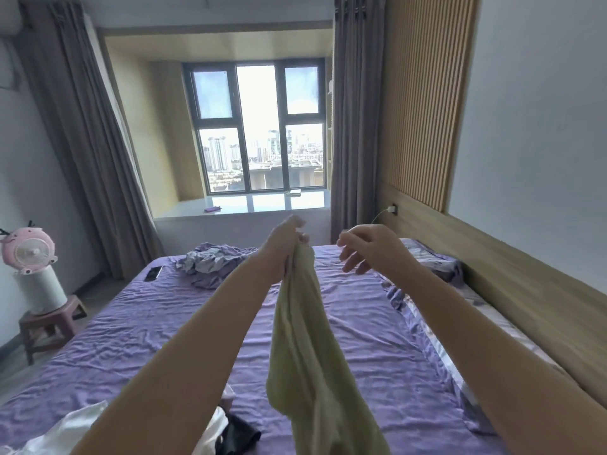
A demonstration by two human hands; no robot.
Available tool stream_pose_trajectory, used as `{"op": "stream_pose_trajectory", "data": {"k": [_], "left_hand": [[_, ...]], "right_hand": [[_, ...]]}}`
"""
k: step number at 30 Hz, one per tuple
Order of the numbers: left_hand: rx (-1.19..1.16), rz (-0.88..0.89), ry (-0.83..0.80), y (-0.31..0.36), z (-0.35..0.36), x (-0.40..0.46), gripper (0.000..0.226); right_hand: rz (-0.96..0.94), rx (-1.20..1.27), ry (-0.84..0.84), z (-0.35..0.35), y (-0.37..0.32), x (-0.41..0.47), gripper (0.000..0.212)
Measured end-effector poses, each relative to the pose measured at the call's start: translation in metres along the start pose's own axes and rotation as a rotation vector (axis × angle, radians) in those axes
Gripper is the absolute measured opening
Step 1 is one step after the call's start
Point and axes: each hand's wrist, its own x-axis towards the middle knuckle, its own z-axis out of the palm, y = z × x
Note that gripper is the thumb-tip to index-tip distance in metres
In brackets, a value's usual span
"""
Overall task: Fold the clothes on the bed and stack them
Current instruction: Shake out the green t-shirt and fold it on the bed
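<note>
Head cam view from where I'm watching: left hand (pixel 285 249) is up over the middle of the bed (pixel 138 326), fingers bunched round the top of a pale green garment (pixel 302 339) that hangs straight down in a long crumpled drape toward the near edge. Right hand (pixel 368 247) floats just beside it, fingers loose and spread, holding nothing, not touching the cloth.

Both forearms plus the hanging garment cover a good chunk of the purple sheet, so I can't see much of what's lying near the bottom. What does peek out: a white garment (pixel 65 431) at near left and something black (pixel 238 436) right next to it, partly behind the left arm.

Far left on the bed sits a crumpled purple-grey pile (pixel 210 262) with a phone (pixel 153 274) beside it. Pillow (pixel 437 264) lies along the right by the wooden headboard (pixel 525 290). Off the bed at left, a pink fan (pixel 28 246) on a white cylinder on a small stool (pixel 49 323). Window (pixel 259 126) at the far end, curtains either side.
</note>
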Motion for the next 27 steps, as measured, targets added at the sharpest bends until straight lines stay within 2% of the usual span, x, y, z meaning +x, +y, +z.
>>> {"op": "stream_pose_trajectory", "data": {"k": [2, 4, 5, 7, 10, 12, 15, 17, 19, 21, 24, 27], "left_hand": [[0.288, 0.074, -0.098, 0.011, -0.008, 0.001, 0.033], [0.590, 0.198, -0.155, 0.023, -0.015, 0.002, 0.028], [0.676, 0.250, -0.165, 0.028, -0.017, 0.001, 0.024], [0.708, 0.309, -0.190, 0.038, -0.021, -0.003, 0.018], [0.658, 0.383, -0.221, 0.046, -0.028, -0.009, 0.017], [0.656, 0.415, -0.170, 0.048, -0.037, -0.010, 0.015], [0.649, 0.420, -0.092, 0.048, -0.055, -0.010, 0.022], [0.644, 0.407, -0.052, 0.047, -0.070, -0.010, 0.025], [0.661, 0.406, -0.024, 0.045, -0.086, -0.008, 0.023], [0.739, 0.396, 0.003, 0.042, -0.102, -0.005, 0.018], [0.870, 0.342, -0.002, 0.032, -0.118, 0.001, 0.023], [0.961, 0.324, -0.026, 0.021, -0.128, 0.007, 0.029]], "right_hand": [[0.029, -0.066, -0.075, 0.001, 0.017, 0.004, 0.015], [0.063, -0.120, -0.244, 0.013, 0.037, 0.004, 0.028], [0.080, -0.072, -0.322, 0.020, 0.045, 0.002, 0.035], [0.062, 0.061, -0.438, 0.034, 0.053, -0.002, 0.041], [0.027, 0.111, -0.500, 0.051, 0.056, -0.001, 0.040], [0.072, 0.043, -0.507, 0.058, 0.057, 0.002, 0.028], [0.123, -0.240, -0.514, 0.059, 0.063, 0.008, 0.020], [0.194, -0.217, -0.520, 0.055, 0.072, 0.012, 0.014], [0.261, -0.088, -0.487, 0.051, 0.077, 0.015, 0.013], [0.229, -0.082, -0.423, 0.045, 0.078, 0.018, 0.008], [0.104, -0.186, -0.310, 0.038, 0.073, 0.028, 0.023], [0.078, -0.106, -0.273, 0.031, 0.071, 0.036, 0.016]]}}
